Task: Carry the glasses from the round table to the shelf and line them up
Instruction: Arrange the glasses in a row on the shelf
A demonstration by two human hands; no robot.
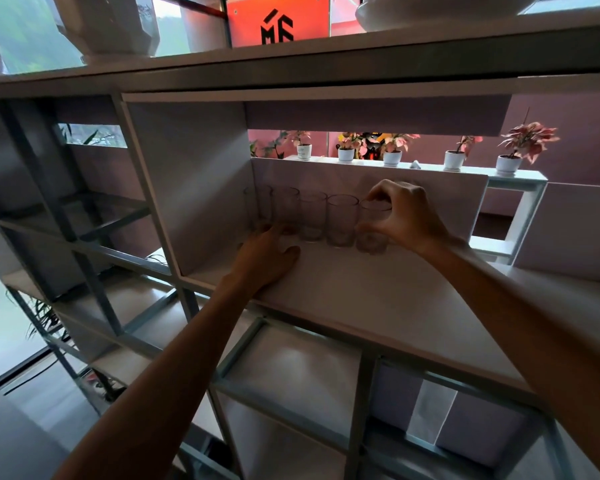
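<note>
Several clear glasses (pixel 312 216) stand in a row along the back of a white shelf (pixel 378 299), running from the left wall toward the right. My right hand (pixel 409 213) grips the rightmost glass (pixel 371 233) from above and from its right side, and the glass rests on the shelf board. My left hand (pixel 267 254) lies palm down on the shelf in front of the left glasses, its fingertips against the bases of the leftmost ones. The round table is out of view.
A white back panel (pixel 430 192) stands right behind the row. Small potted plants (pixel 392 154) line a ledge beyond it. Open metal-framed compartments (pixel 291 372) lie below and to the left. An upper shelf holds an orange box (pixel 278 19) and white vessels.
</note>
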